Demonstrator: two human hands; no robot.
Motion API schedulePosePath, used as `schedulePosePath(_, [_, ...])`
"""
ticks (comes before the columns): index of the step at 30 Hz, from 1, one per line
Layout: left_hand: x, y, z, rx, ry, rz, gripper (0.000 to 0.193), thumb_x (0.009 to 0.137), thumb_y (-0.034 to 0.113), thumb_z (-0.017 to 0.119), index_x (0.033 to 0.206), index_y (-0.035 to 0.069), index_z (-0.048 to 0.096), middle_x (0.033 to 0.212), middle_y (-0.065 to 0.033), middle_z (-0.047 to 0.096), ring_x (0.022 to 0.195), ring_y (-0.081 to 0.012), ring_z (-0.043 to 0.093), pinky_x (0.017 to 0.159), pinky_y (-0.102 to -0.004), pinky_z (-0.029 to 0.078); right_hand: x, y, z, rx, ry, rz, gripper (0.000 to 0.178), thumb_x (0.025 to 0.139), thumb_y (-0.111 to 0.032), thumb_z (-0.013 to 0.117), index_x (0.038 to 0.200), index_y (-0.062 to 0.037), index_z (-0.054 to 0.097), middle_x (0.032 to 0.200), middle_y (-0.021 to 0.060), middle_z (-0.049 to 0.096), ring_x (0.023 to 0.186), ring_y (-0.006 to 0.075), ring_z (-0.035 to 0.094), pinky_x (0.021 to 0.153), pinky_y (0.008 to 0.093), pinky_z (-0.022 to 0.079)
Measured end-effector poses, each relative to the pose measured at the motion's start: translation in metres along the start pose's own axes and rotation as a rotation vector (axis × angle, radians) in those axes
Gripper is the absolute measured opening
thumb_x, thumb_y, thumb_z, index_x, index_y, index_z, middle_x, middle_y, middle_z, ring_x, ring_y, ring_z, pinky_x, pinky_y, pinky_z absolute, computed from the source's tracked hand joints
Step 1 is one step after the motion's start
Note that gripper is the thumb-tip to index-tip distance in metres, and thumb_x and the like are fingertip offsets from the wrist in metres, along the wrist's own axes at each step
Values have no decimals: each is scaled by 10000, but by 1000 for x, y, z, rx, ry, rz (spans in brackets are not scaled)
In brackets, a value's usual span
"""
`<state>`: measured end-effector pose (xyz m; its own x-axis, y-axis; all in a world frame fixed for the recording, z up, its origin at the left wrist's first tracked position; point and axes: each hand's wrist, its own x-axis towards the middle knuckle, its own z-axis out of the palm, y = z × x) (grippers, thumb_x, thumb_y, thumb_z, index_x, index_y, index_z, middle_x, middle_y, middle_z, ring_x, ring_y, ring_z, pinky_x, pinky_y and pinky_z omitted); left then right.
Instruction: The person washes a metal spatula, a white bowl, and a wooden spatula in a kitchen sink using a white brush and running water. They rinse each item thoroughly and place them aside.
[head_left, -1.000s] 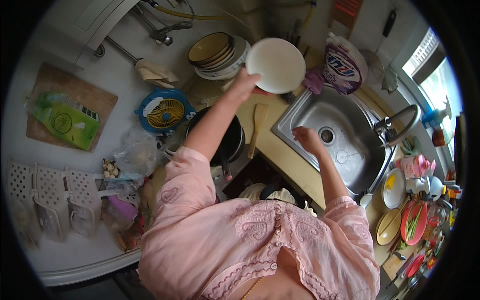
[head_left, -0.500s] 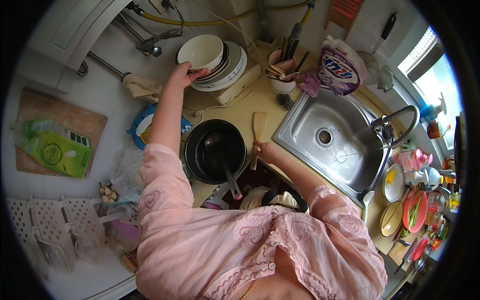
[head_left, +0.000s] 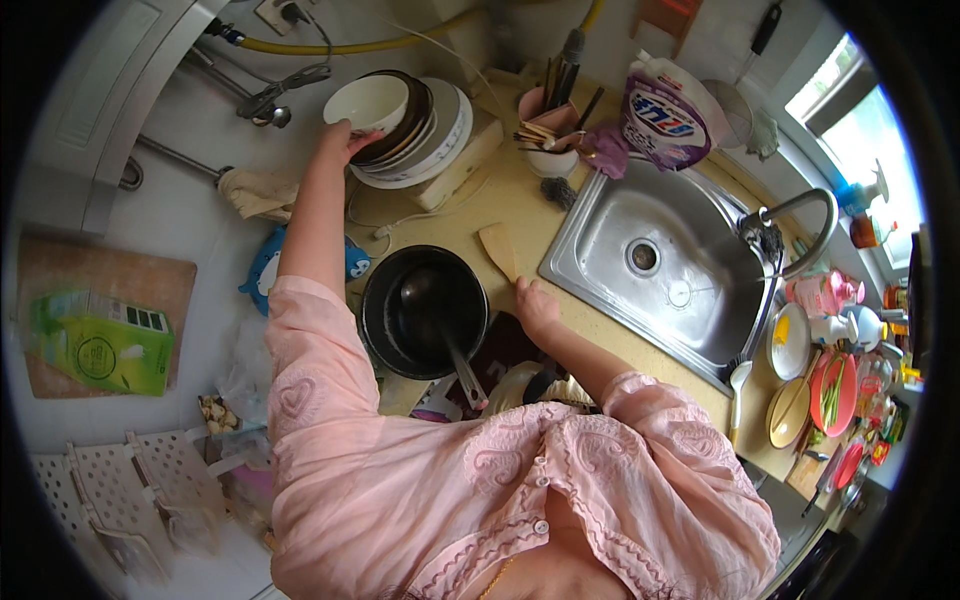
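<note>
My left hand (head_left: 347, 142) grips the near rim of a white bowl (head_left: 364, 100). That bowl sits off to the left of a stack, baring a dark brown bowl (head_left: 416, 118) with white plates (head_left: 455, 135) under it. Closed round a wooden spatula (head_left: 498, 250), my right hand (head_left: 538, 304) rests by the counter's near edge, the flat blade pointing away from me. Between my arms stands a black pot (head_left: 385, 325). A ladle (head_left: 462, 370) leans in it, its handle over the near rim.
To the right is a steel sink (head_left: 615, 235) with a curved faucet (head_left: 832, 225). Behind it stand a purple-and-white detergent bag (head_left: 668, 120) and a utensil holder (head_left: 552, 160). Plates and a red bowl (head_left: 833, 395) line the right counter. A white cord (head_left: 385, 230) lies near the pot.
My left hand has drawn the white bowl leftward off the stack, uncovering the dark bowl. The spatula in my right hand has tilted leftward. The whole view has shifted slightly.
</note>
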<state>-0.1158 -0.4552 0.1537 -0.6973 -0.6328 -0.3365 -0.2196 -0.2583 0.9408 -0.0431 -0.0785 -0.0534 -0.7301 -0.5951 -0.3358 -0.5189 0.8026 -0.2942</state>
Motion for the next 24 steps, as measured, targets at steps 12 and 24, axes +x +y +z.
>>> schedulePosePath(12, [-17, -1, 23, 540, 433, 87, 212, 846, 7, 435, 988, -133, 505, 779, -175, 645, 590, -156, 626, 462, -201, 492, -3, 66, -32, 464, -50, -156, 251, 697, -214, 594, 859, -26, 556, 885, 181, 586, 775, 346, 581, 723, 399, 488])
schedulePosePath(24, [-60, -33, 114, 508, 348, 374, 183, 792, 171, 560, 853, -1, 549, 571, -32, 529, 469, -130, 510, 404, -274, 401, -111, 193, -84, 1604, -207, 196, 201, 922, -252, 461, 961, -56, 441, 670, 0, 479, 496, 61, 400, 420, 197, 306])
